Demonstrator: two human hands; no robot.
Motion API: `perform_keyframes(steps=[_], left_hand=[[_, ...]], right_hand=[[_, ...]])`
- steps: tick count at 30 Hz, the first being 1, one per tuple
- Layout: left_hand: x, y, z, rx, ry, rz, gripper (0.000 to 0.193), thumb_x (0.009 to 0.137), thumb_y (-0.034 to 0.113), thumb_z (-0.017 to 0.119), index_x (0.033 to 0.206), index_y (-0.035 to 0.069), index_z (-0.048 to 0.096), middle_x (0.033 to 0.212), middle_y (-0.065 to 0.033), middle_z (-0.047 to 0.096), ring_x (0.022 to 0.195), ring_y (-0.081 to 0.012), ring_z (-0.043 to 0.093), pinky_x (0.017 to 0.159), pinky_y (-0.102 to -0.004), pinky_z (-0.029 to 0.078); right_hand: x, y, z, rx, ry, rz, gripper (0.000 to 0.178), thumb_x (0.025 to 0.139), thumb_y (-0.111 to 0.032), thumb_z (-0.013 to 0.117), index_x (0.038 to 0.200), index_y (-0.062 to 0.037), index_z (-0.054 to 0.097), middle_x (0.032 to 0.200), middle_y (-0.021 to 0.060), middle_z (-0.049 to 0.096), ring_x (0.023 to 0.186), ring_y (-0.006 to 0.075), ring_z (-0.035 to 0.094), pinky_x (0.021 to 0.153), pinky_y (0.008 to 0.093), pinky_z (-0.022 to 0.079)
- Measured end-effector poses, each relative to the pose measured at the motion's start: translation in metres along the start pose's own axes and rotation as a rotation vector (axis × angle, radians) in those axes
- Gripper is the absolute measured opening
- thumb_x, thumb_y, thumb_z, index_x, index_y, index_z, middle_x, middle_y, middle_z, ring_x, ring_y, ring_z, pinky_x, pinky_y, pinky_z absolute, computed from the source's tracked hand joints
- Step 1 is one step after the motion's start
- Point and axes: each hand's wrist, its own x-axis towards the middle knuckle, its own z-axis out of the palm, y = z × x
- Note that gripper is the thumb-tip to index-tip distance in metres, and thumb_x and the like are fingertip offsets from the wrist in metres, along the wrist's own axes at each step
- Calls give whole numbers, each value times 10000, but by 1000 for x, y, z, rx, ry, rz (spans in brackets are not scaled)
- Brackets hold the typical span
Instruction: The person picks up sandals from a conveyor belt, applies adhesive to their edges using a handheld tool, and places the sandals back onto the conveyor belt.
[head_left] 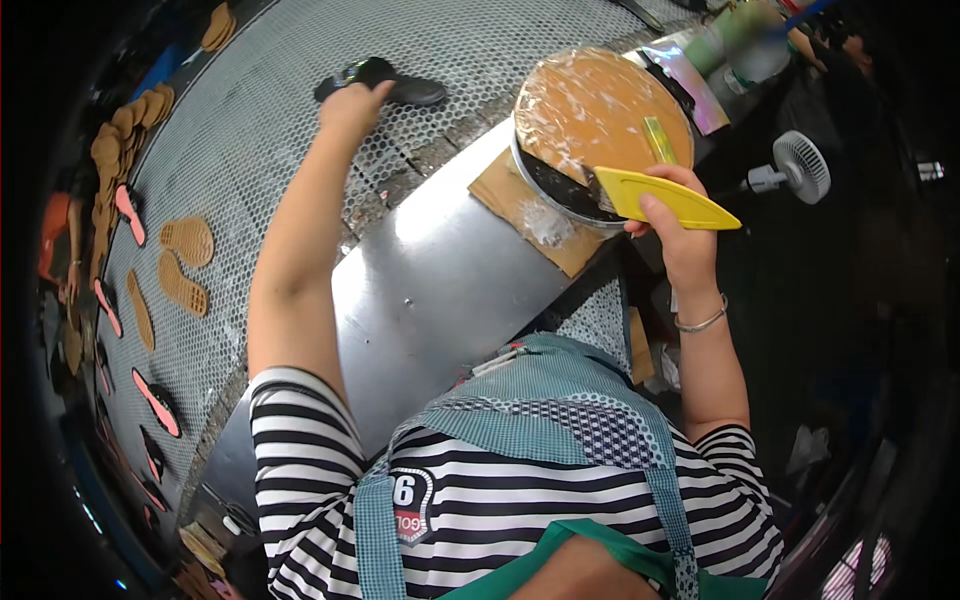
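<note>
We list: black shoe (418,92), left of the round tub (556,200), under the left hand (350,108), grip we cannot tell; yellow tool (690,203) grasped by the right hand (685,245) at the tub's near edge; work judged begun, shoe left to finish.

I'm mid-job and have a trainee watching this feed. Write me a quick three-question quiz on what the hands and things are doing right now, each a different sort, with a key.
1. Name it: what tool is in the right hand?
2. True or false: the left hand is at a black shoe on the mesh surface.
3. Pick one: in the picture, the white fan is
A) left of the left hand
B) between the two hands
C) right of the right hand

Key:
1. A yellow scraper.
2. True.
3. C.
</note>
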Motion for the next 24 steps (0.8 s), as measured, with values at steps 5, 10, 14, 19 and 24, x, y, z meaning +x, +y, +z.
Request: perform_keyframes(steps=[5,10,14,19,24], left_hand=[[-58,-41,-30,-6,118,-54,674,894,604,392,945,-23,635,931,-207,654,893,-394,613,778,-450,471],[-175,-38,-42,-207,134,139,439,881,420,550,948,-11,597,919,-224,621,847,-419,583,741,-454,454],[-238,-21,-19,-170,154,293,502,782,422,656,972,-40,606,1258,-219,475,1102,-395,492,908,-434,419],[-238,-7,3,-261,356,316,702,577,512,788,965,-52,636,1359,-240,368,1172,-412,432,980,-436,378],[-235,-9,14,-788,416,84,544,695,257,753,1108,-27,543,1172,-173,485,1093,-298,503,914,-374,418]], right_hand=[[7,-5,5,-434,-235,-192,170,853,-67,620,1012,-8,617,917,66,659,785,128,633,697,252,506],[27,10,-1,-648,-334,-454,173,855,-88,622,1008,-6,631,932,72,674,832,146,642,746,270,503],[31,11,2,-569,-358,-225,179,864,-101,614,1020,-15,634,873,44,658,705,105,614,606,222,482],[34,17,-2,-111,-78,156,186,885,-120,597,1041,-19,613,799,36,629,529,56,554,473,170,434],[9,28,4,-202,-60,114,206,905,-117,562,1076,-2,565,774,53,616,512,71,558,459,181,442]])
